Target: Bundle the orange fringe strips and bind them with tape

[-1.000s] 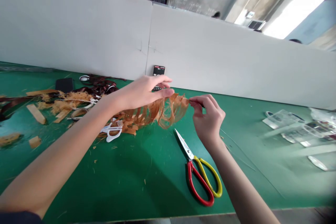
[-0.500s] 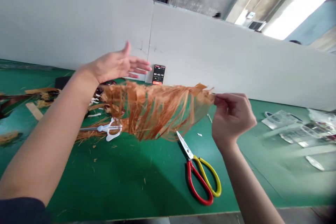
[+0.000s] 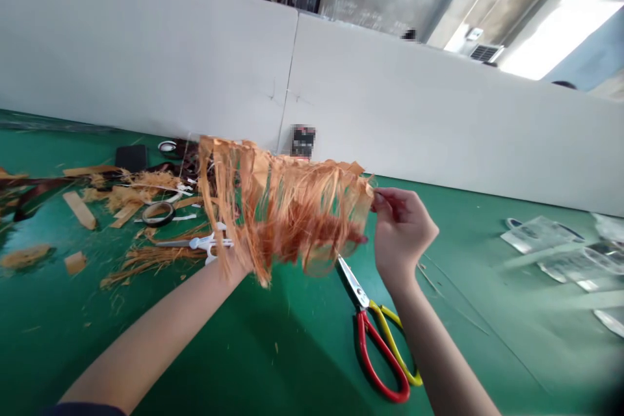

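Note:
A fringe of orange-brown raffia-like strands hangs in the air above the table. At its right end, my right hand is closed, pinching the upper corner between thumb and fingers. My left hand is behind the hanging strands and partly hidden by them; its fingers look stretched out to the right, blurred. Below the fringe lie scissors with red and yellow handles, blades parted from neither hand's grip. White-handled scissors rest by my left wrist, partly covered by strands.
Fibre scraps, a tape roll and a black flat object lie at the left. Clear plastic pieces are at the right. A blurred-out phone leans on the white partition behind the green table.
My left hand has come down from above the fringe to behind its strands. My right hand, still pinching the end, has shifted left, and the fringe's left end has risen.

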